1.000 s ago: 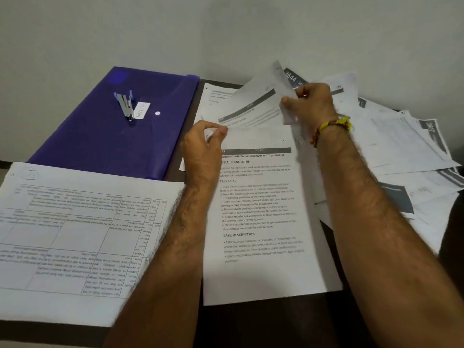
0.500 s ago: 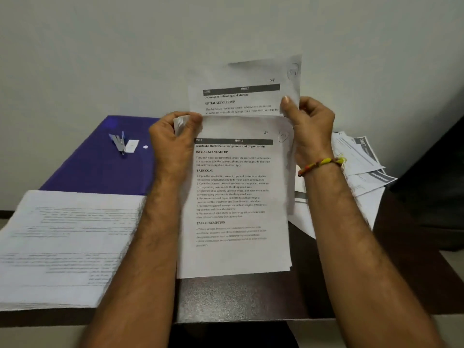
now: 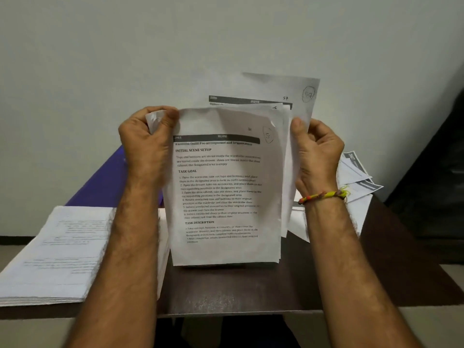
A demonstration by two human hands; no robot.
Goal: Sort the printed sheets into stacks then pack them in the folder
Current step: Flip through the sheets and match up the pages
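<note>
In the middle of the frame a bundle of printed sheets (image 3: pixel 226 192) stands up on its bottom edge on the dark table (image 3: pixel 226 287). The left hand (image 3: pixel 148 146) grips the top left corner, fingers curled tight so the corner crumples. The right hand (image 3: pixel 317 156) holds the right edge, thumb in front and fingers curled behind. Standing the sheets up like this is probably a way to knock their bottom edges even, because they are not lined up yet: one back sheet (image 3: pixel 296 94) sticks up higher, at the upper right of the bundle. At the lower left lies a thick stack (image 3: pixel 62 249) of sheets, flat and tidy, so it looks already sorted. At the right of the frame, behind the right wrist, loose sheets (image 3: pixel 356 177) lie fanned out and messy, so they seem to be waiting their turn. The blue folder (image 3: pixel 108 184) lies flat behind the left arm, mostly hidden, and nothing looks packed into it yet.
</note>
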